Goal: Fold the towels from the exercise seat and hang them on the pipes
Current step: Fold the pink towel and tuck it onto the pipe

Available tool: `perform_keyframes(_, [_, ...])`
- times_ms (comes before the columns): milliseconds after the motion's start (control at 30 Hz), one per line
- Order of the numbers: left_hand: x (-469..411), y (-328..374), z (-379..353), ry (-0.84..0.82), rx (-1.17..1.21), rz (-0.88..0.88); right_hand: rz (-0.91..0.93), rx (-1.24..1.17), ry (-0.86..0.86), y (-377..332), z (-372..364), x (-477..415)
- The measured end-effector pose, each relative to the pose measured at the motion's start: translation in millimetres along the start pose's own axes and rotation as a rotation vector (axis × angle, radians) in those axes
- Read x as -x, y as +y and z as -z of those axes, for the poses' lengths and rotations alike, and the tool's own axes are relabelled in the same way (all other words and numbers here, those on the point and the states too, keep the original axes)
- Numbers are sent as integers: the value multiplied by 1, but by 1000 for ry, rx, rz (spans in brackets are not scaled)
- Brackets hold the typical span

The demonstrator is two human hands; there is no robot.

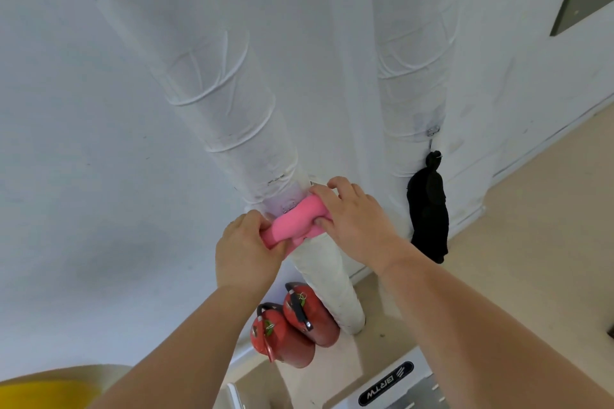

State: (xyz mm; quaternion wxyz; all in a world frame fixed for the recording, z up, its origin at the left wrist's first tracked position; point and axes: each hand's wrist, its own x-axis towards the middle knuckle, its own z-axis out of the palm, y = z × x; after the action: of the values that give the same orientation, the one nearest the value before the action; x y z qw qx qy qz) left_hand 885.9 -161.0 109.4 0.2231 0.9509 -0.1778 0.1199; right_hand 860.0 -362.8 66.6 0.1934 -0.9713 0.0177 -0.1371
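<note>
From the head view, your left hand (247, 249) grips the left end of the pink towel (297, 217), the fingers curled tight round it and the thumb tucked beneath. Your right hand (352, 219) holds the other end: the thumb presses into the towel from below, and the fingers reach over its top and rest against the pipe (232, 103). Both hands hold the towel.

The towel is bunched into a thick roll and lies across the front of the pipe, touching it, at the spot where the white wrapping narrows. Whether the towel runs round the back of the pipe cannot be told.

The pipe stands against the white wall (83, 143). A second pipe (412, 60), wrapped the same way, stands to its right. A black cloth (428, 209) hangs from a hook on the right side of that second pipe.

Two red extinguishers (282, 339) stand on the floor (531, 209) just beside the foot of the pipe, touching each other. A yellow shape (43, 392) shows at the lower left corner; what it is cannot be told.
</note>
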Motion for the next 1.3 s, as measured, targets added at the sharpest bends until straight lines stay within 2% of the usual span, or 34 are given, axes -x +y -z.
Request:
perform_keyframes(267, [-2,8,17,-92,-50,10,-50,23,-43,-10,7,12])
perform_keyframes(467, [12,21,40,-160,-122,87,-108,43,-111,-26,37,40])
perform_keyframes(567, [21,30,54,-161,-138,67,-128,58,-143,-39,56,57])
perform_keyframes(800, [64,39,92,-191,-101,-162,-265,156,-191,-75,99,127])
perform_keyframes(900, [89,30,100,-249,-63,-265,-375,172,-149,-93,108,176])
perform_keyframes(1100, [154,12,105,-485,60,-446,-722,183,-184,-153,111,290])
perform_keyframes(1300, [237,34,101,-685,124,-676,-961,196,-242,-213,113,417])
